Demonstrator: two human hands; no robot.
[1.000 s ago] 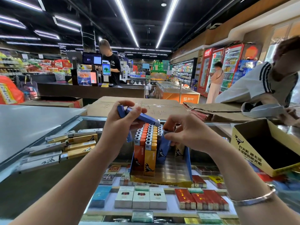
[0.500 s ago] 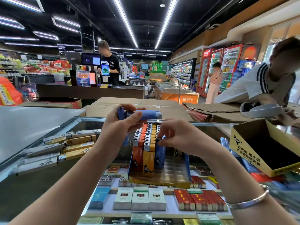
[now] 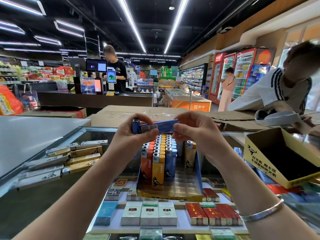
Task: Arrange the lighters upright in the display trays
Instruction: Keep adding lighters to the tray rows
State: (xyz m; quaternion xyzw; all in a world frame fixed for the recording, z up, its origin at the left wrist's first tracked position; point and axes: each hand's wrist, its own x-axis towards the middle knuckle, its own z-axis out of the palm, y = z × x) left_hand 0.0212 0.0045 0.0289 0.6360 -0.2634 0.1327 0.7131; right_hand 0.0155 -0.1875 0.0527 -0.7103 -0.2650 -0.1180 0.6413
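A blue and yellow display tray (image 3: 199,172) stands on the glass counter, holding rows of upright orange, yellow and blue lighters (image 3: 158,158) on its left side; one gold lighter (image 3: 189,153) stands alone further right. Above the tray my left hand (image 3: 136,135) grips a small bunch of blue lighters (image 3: 155,126) lying sideways. My right hand (image 3: 194,130) pinches the right end of that bunch. Gold and silver lighters (image 3: 69,158) lie flat on the glass at the left.
An open yellow cardboard box (image 3: 263,156) sits at the right on the counter, with loose blue and red lighters beside it. Cigarette packs (image 3: 149,213) fill the case under the glass. A person in a white jacket (image 3: 270,94) leans on cardboard at the far right.
The blue lighters turned from tilted to level in my left hand. My right hand left the tray's lighters, rose and took hold of the bunch's right end.
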